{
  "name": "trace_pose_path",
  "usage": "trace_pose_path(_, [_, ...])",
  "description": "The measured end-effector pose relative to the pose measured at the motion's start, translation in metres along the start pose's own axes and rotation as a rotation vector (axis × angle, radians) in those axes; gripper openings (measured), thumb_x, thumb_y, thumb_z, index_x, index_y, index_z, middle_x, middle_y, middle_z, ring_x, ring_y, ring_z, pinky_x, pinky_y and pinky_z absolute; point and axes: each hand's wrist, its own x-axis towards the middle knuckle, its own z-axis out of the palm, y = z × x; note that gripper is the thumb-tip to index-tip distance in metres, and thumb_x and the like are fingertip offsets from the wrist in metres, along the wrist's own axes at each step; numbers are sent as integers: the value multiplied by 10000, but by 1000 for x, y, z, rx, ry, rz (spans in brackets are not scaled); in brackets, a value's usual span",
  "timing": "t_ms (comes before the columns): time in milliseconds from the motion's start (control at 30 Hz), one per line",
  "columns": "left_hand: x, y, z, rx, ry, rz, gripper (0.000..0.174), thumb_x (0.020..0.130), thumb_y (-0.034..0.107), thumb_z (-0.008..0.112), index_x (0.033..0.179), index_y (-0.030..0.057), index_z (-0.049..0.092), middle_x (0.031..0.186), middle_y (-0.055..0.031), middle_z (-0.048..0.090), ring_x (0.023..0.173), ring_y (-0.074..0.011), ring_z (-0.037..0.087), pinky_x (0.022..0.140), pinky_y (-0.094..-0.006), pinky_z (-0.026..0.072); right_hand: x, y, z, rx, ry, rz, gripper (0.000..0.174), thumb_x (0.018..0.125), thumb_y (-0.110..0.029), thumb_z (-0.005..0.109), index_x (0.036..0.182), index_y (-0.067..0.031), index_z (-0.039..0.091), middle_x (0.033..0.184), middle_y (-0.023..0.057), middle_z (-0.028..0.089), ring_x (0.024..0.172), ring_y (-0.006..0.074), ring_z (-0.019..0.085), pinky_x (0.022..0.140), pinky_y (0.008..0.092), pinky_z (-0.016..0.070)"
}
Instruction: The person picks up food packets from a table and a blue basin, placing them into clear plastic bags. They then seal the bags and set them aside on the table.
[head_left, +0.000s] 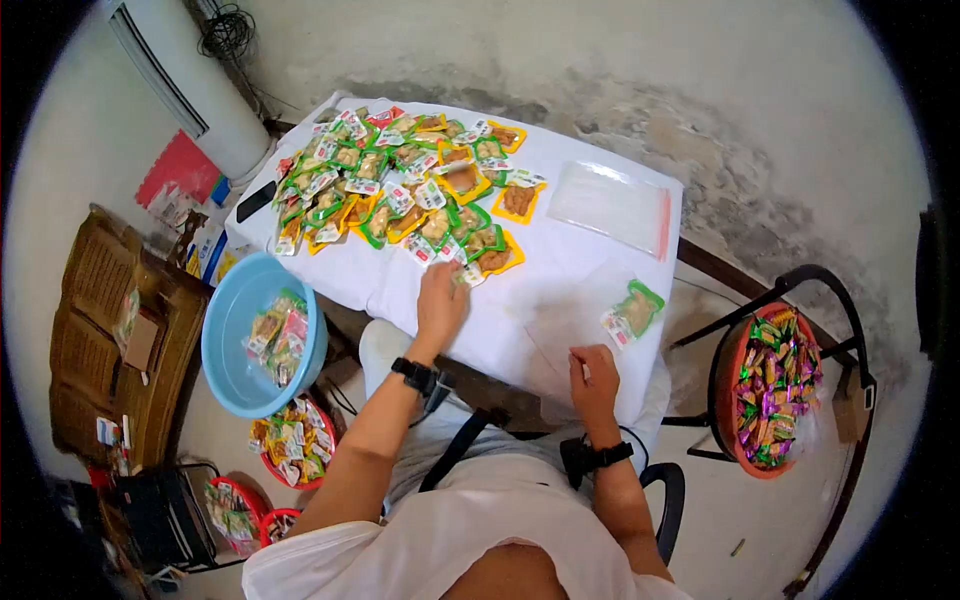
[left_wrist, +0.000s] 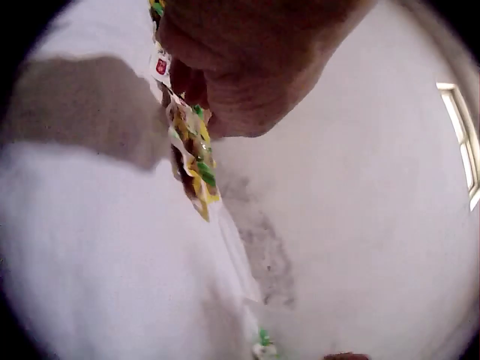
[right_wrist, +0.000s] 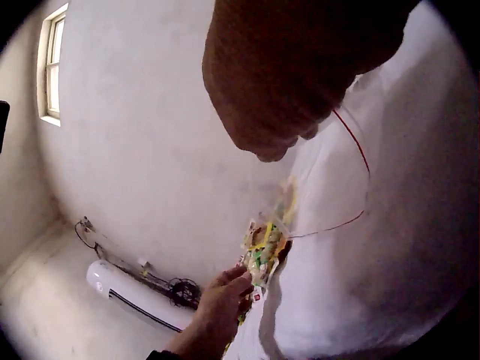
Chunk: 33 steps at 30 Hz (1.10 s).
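Your left hand [head_left: 440, 300] pinches a snack packet [head_left: 466, 276] at the near edge of the spread of packets [head_left: 400, 180]. It is a flat, glossy film rectangle, yellow and green with a white-and-red label, with brown pieces showing through. Your right hand [head_left: 594, 378], fingers curled, holds the mouth of a clear bag [head_left: 560, 320]. The bag is thin, limp plastic with a red seal strip and lies on the white cloth [head_left: 590, 255]. A green packet [head_left: 633, 310] rests at its far end.

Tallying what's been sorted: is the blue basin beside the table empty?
No, the blue basin holds several snack packets, seen in the head view.
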Motion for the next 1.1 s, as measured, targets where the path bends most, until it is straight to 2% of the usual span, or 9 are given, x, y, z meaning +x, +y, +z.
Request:
trace_pose_path(33, [7, 2, 0, 180, 79, 170, 292, 768, 64, 616, 1057, 25, 592, 1053, -158, 567, 965, -319, 545, 823, -405, 453, 0, -1, -1, -6, 8, 4, 97, 771, -17, 644, 862, -43, 621, 824, 115, 599, 787, 291, 585, 682, 369, 477])
trace_pose_path(167, [30, -20, 17, 388, -52, 145, 390, 710, 107, 684, 1079, 30, 584, 1149, -179, 540, 1061, -354, 500, 892, -418, 435, 0, -2, -3, 21, 22, 15, 103, 771, -22, 643, 869, -52, 626, 811, 103, 592, 785, 277, 585, 670, 358, 478])
trace_pose_path(467, [17, -1, 6, 366, -217, 328, 472, 695, 221, 741, 1099, 35, 582, 1182, -185, 513, 1087, -347, 485, 920, -444, 408, 0, -1, -6, -8, 23, 21, 86, 774, -27, 642, 854, -50, 622, 803, 97, 582, 780, 278, 582, 661, 357, 474])
trace_pose_path(733, [26, -1, 9, 444, -134, 501, 182, 818, 129, 588, 960, 15, 598, 1167, -167, 559, 993, -366, 538, 868, -432, 442, 1, 2, -6, 4, 58, 6, 78, 777, -20, 635, 848, -46, 612, 801, 106, 577, 771, 290, 578, 664, 367, 473])
trace_pose_path(833, [17, 4, 7, 100, 3, 322, 159, 851, 129, 571, 957, 13, 593, 996, -135, 630, 811, -271, 595, 700, -360, 480, 2, 0, -5, 2, 42, 15, 67, 788, -16, 626, 846, -45, 609, 805, 104, 577, 761, 279, 579, 653, 361, 474])
trace_pose_path(900, [8, 3, -3, -283, -88, -237, 157, 920, 153, 504, 955, 25, 588, 905, -73, 631, 736, -167, 592, 655, -295, 479, 3, -4, -4, 44, 39, 58, 53, 800, -21, 620, 846, -45, 609, 809, 98, 577, 748, 264, 583, 637, 349, 475])
trace_pose_path(933, [1, 2, -9, -279, -93, -240, 157, 920, 153, 504, 955, 25, 588, 905, -73, 631, 736, -167, 592, 655, -295, 479, 4, -6, -4, 45, 39, 65, 53, 800, -21, 620, 846, -45, 609, 809, 98, 577, 748, 264, 583, 637, 349, 475])
trace_pose_path(1000, [-17, 8, -23, -829, -257, -618, 166, 951, 162, 471, 983, 42, 580, 836, -18, 606, 728, -83, 572, 626, -241, 471, 6, -10, -7, 37, 35, 63, 45, 810, -31, 617, 852, -46, 610, 805, 90, 576, 726, 250, 585, 615, 334, 475])
trace_pose_path(1100, [-45, 40, -56, -961, -362, -649, 150, 951, 142, 476, 1031, 46, 558, 848, -15, 605, 709, -75, 580, 609, -220, 481, 4, -2, -1, 42, 53, 80, 62, 808, -46, 624, 870, -48, 612, 811, 93, 578, 708, 253, 586, 597, 332, 475])
